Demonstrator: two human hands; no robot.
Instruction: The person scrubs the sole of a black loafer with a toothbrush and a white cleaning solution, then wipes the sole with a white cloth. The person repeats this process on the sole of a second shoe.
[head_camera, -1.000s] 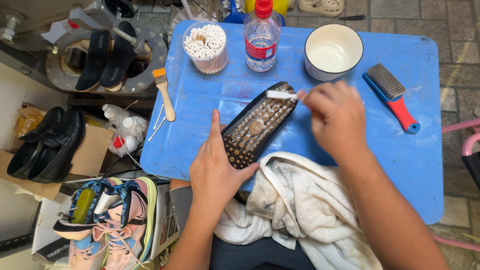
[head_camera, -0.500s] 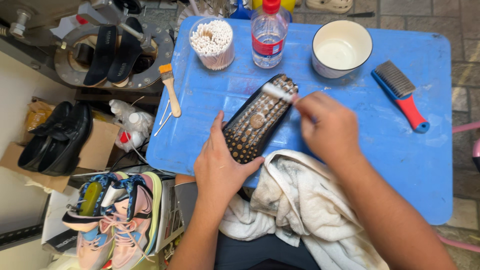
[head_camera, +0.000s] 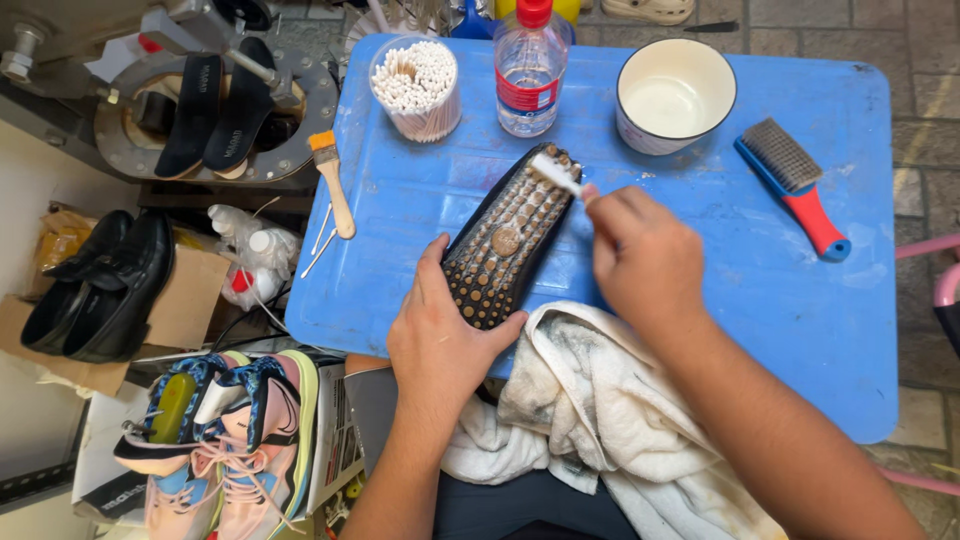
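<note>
Head view: shoe sole scrubbed on blue worktop

Head camera looks down on a blue worktop (head_camera: 700, 260). Left hand (head_camera: 445, 335) grips the heel end of a black shoe (head_camera: 505, 240), fingers wrapped along its left edge and thumb at the heel, pinning it sole-up. Sole is studded with small round nubs, round badge mid-sole. Shoe lies diagonally, toe pointing up-right toward the bottle.

Right hand (head_camera: 645, 260) is closed around a small white brush (head_camera: 555, 175); bristle end touches the toe of the sole, handle hidden in the fist. Hands are apart, one at each end of the shoe.

Dirty white cloth (head_camera: 600, 410) sits at the near worktop edge, just under the right forearm and beside the shoe heel, draping onto the lap.

Far edge of the worktop, left to right: clear cup of cotton swabs (head_camera: 415, 85), plastic bottle (head_camera: 527, 65) with red cap and red label, white bowl (head_camera: 673, 95). Red-handled scrub brush (head_camera: 795, 180) lies right of the bowl, well apart from the hands. Small paintbrush (head_camera: 333, 185) with a wooden handle sits at the left edge.

Off the worktop, left: black shoes (head_camera: 100, 285) on a cardboard box, pink sneakers (head_camera: 225, 440) lower left, dark insoles (head_camera: 215, 110) on a round metal machine.
</note>
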